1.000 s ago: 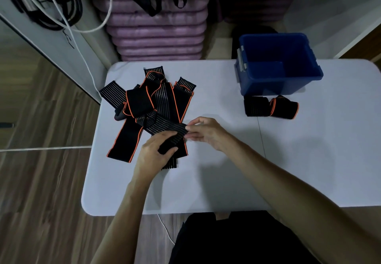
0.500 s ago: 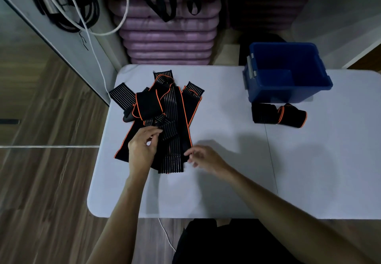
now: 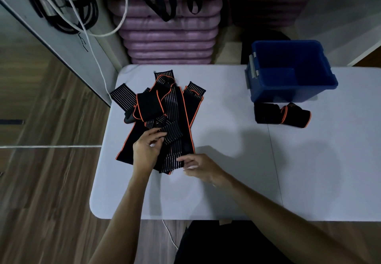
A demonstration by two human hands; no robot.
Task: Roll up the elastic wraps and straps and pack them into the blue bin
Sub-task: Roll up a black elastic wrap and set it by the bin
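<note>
Having dropped the stretched wrap, the left hand [image 3: 145, 152] pinches a strap in the pile [image 3: 165, 117] while the right hand [image 3: 198, 166], its grip released, rests at the pile's near edge: rolling restarts.

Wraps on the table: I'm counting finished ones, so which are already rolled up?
Only the two rolled wraps lying side by side on the table just in front of the blue bin; the pile of wraps under both hands lies flat and unrolled.
</note>
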